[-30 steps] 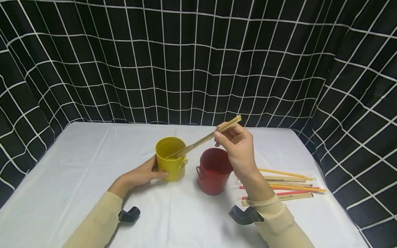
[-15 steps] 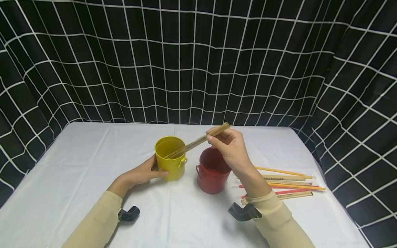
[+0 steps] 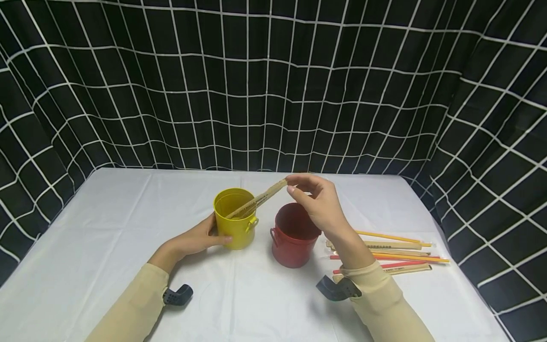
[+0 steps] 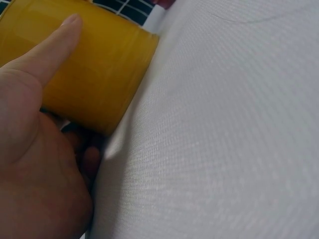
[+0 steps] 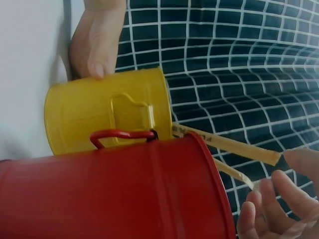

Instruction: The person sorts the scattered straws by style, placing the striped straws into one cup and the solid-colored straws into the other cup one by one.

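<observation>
My left hand (image 3: 194, 242) grips a small yellow metal bucket (image 3: 239, 232) from its left side, the thumb across the front wall, as the left wrist view also shows. Two paper-wrapped straws (image 5: 244, 148) with printed writing lean out over the bucket's rim. At their upper ends is my right hand (image 3: 320, 202), its thumb and fingers spread apart with nothing pinched between them. The fingertips (image 5: 266, 185) stay right at the straw ends. Below the right hand stands a red bucket (image 3: 295, 249) with a looped side handle; its inside is partly hidden by the hand.
To the right on the white cloth (image 3: 265, 304) lies a loose pile of straws: paper-wrapped straws (image 3: 393, 245), orange straws (image 3: 389, 236) and red straws (image 3: 406, 263). The right forearm covers part of it. A black curtain (image 3: 273, 85) with white grid lines surrounds the table.
The right hand has moved left and slid up to the straw's end, letting go of it. The straw has sunk further into the yellow bucket. Left hand and buckets have hardly moved.
</observation>
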`<state>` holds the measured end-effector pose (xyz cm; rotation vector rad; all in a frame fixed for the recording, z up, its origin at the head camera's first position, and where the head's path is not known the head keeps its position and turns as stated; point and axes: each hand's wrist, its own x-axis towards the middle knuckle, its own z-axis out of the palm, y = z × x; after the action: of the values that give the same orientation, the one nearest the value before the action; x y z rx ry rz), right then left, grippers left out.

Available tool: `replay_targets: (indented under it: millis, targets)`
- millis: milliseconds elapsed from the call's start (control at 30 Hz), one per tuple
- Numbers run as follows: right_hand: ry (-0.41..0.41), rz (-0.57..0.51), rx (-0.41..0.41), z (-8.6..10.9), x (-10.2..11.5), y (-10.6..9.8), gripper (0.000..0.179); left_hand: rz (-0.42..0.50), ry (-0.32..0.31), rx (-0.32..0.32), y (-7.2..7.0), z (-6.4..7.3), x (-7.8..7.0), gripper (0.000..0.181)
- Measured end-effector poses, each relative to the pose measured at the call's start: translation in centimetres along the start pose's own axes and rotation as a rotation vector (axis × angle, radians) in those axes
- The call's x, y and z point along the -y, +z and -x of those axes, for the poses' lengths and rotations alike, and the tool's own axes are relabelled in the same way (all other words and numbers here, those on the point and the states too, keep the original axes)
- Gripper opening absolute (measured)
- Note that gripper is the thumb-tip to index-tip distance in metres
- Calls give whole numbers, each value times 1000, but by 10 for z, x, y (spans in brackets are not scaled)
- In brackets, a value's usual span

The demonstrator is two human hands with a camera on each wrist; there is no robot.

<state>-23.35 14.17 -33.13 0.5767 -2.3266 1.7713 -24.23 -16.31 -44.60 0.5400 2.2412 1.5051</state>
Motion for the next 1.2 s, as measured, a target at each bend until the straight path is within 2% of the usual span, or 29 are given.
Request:
replay_targets:
  millis: [467, 767, 1000, 1200]
  targets:
    - [34, 28, -31, 3, 0, -16, 28, -11, -60, -3, 4, 2, 1, 104]
    - [-23, -22, -43, -2, 8, -29, 29, -19, -37, -8, 0, -2, 2, 104]
    - [-55, -50, -37, 5, 11, -49, 19, -13, -43, -1, 0, -4, 3, 103]
    - [-62, 32, 1, 15, -1, -78, 18, -20, -33, -2, -1, -3, 4, 103]
